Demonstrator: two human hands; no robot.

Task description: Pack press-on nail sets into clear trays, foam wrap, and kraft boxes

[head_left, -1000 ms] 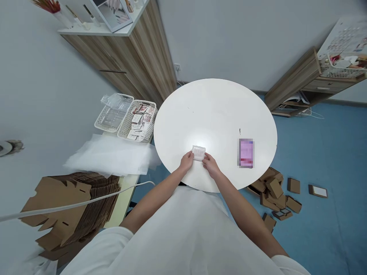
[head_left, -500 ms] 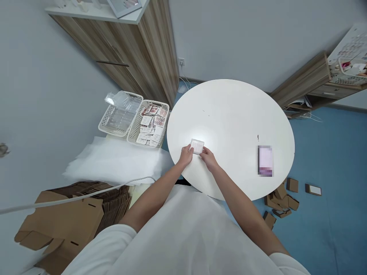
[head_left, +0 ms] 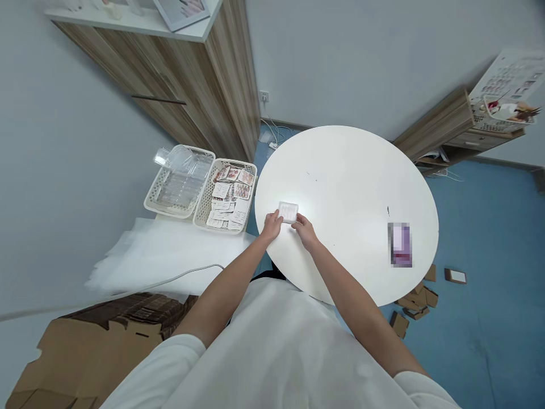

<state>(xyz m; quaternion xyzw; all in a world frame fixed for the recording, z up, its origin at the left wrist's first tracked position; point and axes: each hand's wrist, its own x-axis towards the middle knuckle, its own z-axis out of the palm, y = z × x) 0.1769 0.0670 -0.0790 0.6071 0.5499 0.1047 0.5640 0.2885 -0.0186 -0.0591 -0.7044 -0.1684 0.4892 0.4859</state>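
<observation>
A small flat clear plastic box (head_left: pixel 288 212) with pale contents is held just over the near left part of the round white table (head_left: pixel 349 170). My left hand (head_left: pixel 272 225) pinches its left side, thumb on the near corner. At the right edge, the fingers of my right hand (head_left: pixel 305 229) are closed around the near right corner. What lies inside the box is too small to make out.
Left of the table stand a white basket (head_left: pixel 252 196) of printed cards and another basket (head_left: pixel 147 200) of clear plastic packaging. White foam sheets (head_left: pixel 170 255) and flattened cardboard boxes (head_left: pixel 93 352) lie nearer me. A blurred-out purple item (head_left: pixel 400 244) rests on the table's right side.
The box and both hands have moved slightly left toward the table's edge, and the box has turned a little. Both hands stay on it. The camera view has shifted somewhat.
</observation>
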